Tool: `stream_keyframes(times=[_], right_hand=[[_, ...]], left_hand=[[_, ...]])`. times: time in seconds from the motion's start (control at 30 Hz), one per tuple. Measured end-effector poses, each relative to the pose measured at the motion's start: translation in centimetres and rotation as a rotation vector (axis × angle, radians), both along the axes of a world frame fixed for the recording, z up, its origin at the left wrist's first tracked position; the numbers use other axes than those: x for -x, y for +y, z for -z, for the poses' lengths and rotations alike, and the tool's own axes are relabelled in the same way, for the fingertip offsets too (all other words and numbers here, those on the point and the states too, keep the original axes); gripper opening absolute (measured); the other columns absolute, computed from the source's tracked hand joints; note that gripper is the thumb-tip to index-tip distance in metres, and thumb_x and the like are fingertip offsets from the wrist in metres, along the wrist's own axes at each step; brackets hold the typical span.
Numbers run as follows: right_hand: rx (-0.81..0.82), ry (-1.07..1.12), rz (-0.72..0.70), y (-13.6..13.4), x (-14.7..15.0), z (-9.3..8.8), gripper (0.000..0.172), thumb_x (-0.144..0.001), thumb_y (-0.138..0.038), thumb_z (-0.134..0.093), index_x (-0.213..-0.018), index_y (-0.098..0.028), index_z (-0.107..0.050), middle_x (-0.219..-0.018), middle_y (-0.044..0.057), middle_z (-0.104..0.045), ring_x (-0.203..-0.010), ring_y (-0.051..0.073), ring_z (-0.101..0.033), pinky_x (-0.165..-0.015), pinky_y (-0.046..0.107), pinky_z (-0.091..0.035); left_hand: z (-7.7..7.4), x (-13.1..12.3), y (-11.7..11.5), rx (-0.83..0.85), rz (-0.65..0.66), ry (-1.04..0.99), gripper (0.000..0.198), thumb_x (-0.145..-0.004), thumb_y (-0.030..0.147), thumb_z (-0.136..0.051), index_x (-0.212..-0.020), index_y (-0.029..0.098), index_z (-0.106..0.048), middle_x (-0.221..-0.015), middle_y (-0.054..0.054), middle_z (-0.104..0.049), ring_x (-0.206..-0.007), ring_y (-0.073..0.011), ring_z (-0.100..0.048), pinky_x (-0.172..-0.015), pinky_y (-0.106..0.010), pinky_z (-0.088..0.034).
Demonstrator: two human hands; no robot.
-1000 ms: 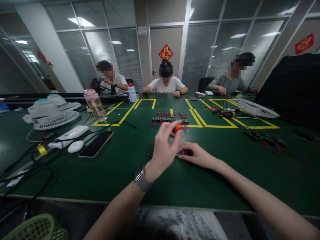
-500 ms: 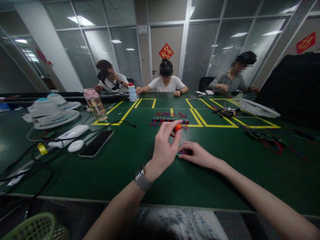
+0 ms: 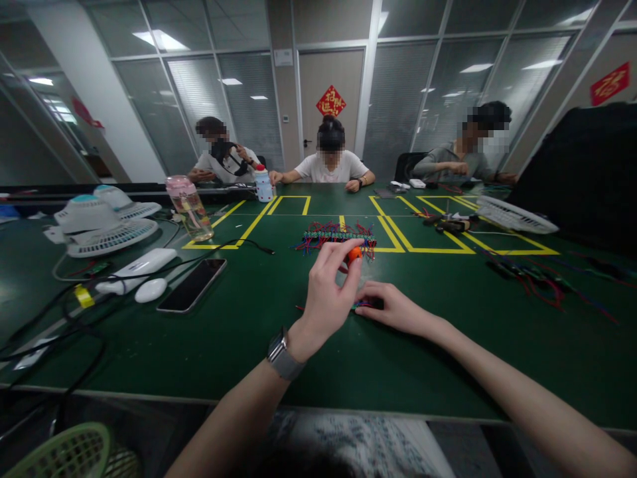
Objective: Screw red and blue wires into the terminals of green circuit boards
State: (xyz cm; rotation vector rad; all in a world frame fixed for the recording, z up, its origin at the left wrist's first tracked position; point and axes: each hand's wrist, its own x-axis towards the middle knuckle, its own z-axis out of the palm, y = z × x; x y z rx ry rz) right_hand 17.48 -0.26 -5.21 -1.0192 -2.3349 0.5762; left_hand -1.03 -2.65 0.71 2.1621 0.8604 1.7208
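My left hand (image 3: 328, 292), with a watch on its wrist, is raised over the green table (image 3: 249, 332) and pinches the orange handle of a small tool (image 3: 353, 254) between thumb and fingers. My right hand (image 3: 393, 307) lies low on the table just to the right, fingers pressed on a small dark part with coloured wires (image 3: 365, 305). Beyond both hands lies a row of terminal blocks with red and blue wires (image 3: 336, 236).
A black phone (image 3: 193, 285), a white mouse (image 3: 150, 290), cables, two small fans (image 3: 102, 226) and a pink bottle (image 3: 190, 208) sit at the left. Yellow tape boxes mark the table. Loose wires (image 3: 537, 279) lie at the right. Three people sit at the far side.
My hands have stayed almost still. The person at the far left has shifted and lifted a dark object up to the head.
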Motion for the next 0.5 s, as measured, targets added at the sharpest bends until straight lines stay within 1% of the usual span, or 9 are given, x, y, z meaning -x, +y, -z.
stream_keyframes(times=[0.13, 0.5], right_hand=[[-0.001, -0.016, 0.001, -0.04, 0.04, -0.04, 0.017, -0.087, -0.030, -0.064, -0.098, -0.019, -0.072, -0.089, 0.006, -0.067, -0.079, 0.019, -0.060, -0.073, 0.031, -0.048], [0.000, -0.015, 0.008, 0.00, 0.02, 0.06, 0.015, -0.086, -0.029, -0.065, -0.096, -0.019, -0.071, -0.087, 0.005, -0.065, -0.077, 0.018, -0.059, -0.071, 0.029, -0.046]], left_hand=[[-0.05, -0.04, 0.00, 0.004, 0.001, 0.000, 0.026, -0.094, 0.015, -0.051, -0.117, 0.020, -0.060, -0.104, -0.006, -0.060, -0.092, -0.0134, -0.059, -0.076, -0.023, -0.052], [-0.01, -0.05, -0.07, 0.002, -0.002, 0.011, 0.027, -0.094, 0.015, -0.050, -0.118, 0.021, -0.060, -0.105, -0.006, -0.060, -0.093, -0.0135, -0.058, -0.077, -0.024, -0.052]])
